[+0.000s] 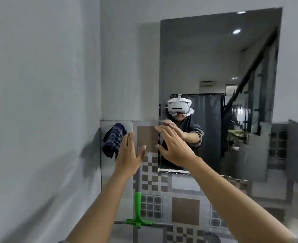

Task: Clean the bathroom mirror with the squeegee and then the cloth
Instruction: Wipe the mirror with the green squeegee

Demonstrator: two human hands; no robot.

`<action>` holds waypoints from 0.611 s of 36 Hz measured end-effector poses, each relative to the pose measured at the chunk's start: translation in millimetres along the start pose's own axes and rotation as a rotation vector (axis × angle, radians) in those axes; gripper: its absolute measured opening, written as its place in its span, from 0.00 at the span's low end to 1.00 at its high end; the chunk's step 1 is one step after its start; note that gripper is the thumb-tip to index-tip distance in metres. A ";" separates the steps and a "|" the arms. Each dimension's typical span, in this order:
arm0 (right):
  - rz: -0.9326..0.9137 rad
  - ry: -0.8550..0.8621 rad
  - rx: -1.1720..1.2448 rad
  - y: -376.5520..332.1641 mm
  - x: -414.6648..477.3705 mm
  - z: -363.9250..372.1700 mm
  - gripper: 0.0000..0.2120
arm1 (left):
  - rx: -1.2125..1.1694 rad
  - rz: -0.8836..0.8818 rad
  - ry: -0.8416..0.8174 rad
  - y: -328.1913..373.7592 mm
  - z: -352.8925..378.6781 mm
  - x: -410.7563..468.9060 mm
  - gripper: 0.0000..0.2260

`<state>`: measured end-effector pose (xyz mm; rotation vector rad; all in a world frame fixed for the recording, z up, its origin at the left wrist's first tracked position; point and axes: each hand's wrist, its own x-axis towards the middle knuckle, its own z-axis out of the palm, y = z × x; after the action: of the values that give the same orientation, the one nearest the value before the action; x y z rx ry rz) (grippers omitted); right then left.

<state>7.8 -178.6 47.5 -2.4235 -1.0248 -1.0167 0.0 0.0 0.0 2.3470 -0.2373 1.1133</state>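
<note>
- Forearms reach up from the bottom of the view toward the wall, both bare, neither carrying anything.
- Below the spread fingers of the left hand [128,156], a squeegee [138,209] stands head down against the patterned tiles [185,211]: green lower handle and green crossbar with its blade at the bottom, a grey shaft running up behind the left palm. Whether the palm touches that shaft cannot be told; the fingers are not wrapped around it.
- The left hand is held flat and upright, fingers wide and straight, thumb apart, gripping nothing.
- The right hand [175,148] is raised beside it, slightly higher, fingers wide and extended toward the glass, also empty. Its fingertips lie over the lower left corner of the mirror [214,58]; contact with the glass cannot be judged.
- Just left of the left fingertips, a dark plaid cloth [114,142] hangs bunched on the wall, near the top edge of the tiling.
- Beyond the right fingertips, the mirror rises well above both hands and reflects the person wearing a white headset [178,106].
- Judging by this, the task looks barely begun: both tools sit unheld, so the squeegee pass and the cloth wipe both appear to remain. The blurred glass gives no clear sign of wetness or streaks.
</note>
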 end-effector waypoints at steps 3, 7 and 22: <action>-0.067 -0.124 0.036 -3.0 -1.0 28.5 0.28 | -0.073 -0.130 -0.013 -24.5 16.3 -22.5 0.32; -0.099 -0.236 0.043 0.8 -5.6 72.8 0.29 | -0.177 -0.224 -0.061 -56.2 44.4 -59.3 0.29; -0.405 -0.395 -0.071 27.9 -26.1 169.6 0.24 | -0.421 -0.429 -0.256 -107.7 120.8 -133.6 0.13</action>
<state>98.1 -121.6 -89.7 -2.5956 -1.6912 -0.7016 34.2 18.5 -206.2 2.0223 -0.0449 0.4995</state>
